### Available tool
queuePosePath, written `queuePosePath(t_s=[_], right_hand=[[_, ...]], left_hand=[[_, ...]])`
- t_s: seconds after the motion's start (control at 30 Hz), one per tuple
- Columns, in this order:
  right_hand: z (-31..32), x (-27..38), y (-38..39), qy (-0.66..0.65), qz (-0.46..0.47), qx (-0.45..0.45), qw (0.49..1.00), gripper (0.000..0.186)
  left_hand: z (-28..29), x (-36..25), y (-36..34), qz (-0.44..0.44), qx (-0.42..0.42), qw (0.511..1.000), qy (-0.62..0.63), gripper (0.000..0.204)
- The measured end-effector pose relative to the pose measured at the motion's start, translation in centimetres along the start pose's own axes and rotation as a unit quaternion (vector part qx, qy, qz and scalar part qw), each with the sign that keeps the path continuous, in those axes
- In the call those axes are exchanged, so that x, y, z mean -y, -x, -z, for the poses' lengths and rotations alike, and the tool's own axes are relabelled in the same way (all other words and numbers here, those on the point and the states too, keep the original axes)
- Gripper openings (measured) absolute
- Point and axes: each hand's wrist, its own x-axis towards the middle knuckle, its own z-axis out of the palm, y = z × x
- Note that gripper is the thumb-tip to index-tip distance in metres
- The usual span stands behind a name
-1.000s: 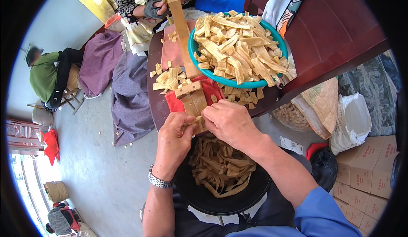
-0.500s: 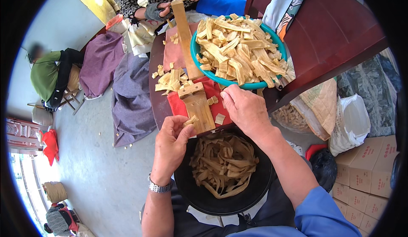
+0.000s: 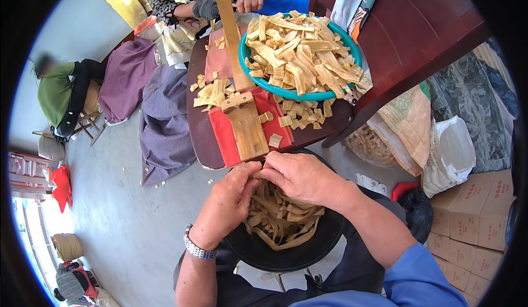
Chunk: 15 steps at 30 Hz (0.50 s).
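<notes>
My left hand (image 3: 231, 194) and my right hand (image 3: 300, 177) meet fingertip to fingertip over the near rim of the table. Pinched between them is a short tan dried strip (image 3: 259, 176), mostly covered by the fingers. Beneath them a black basin (image 3: 280, 263) sits at my lap, holding a tangle of long tan strips (image 3: 297, 216). Just beyond my fingers lies a wooden board with a raised crosspiece (image 3: 250, 136), resting on a red cloth (image 3: 223, 139). Small cut tan pieces (image 3: 300, 114) are scattered beside it.
A teal basin (image 3: 313, 95) heaped with flat tan strips stands on the dark red table (image 3: 198, 120). Across it, a person's gloved hand (image 3: 206, 8) is by an upright wooden board (image 3: 231, 37). A dark red chair (image 3: 418, 32), white sack (image 3: 451, 147) and cartons (image 3: 470, 208) are at right.
My right hand has come down from the teal basin's edge to join my left. My left hand has shifted slightly right, off the wooden board. The other person's hands have moved too.
</notes>
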Motion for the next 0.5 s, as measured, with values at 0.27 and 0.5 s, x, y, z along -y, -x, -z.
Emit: queuePosePath(t_s=[0.27, 0.5], right_hand=[[-0.9, 1.0, 5.0, 0.036, -0.031, 0.114, 0.992, 0.037], [-2.9, -0.5, 8.3, 0.002, -0.065, 0.224, 0.972, 0.037]], left_hand=[[-3.1, -1.4, 4.0, -0.005, 0.071, 0.997, -0.01, 0.03], [-5.7, -0.8, 7.6, -0.016, 0.154, 0.988, -0.004, 0.022]])
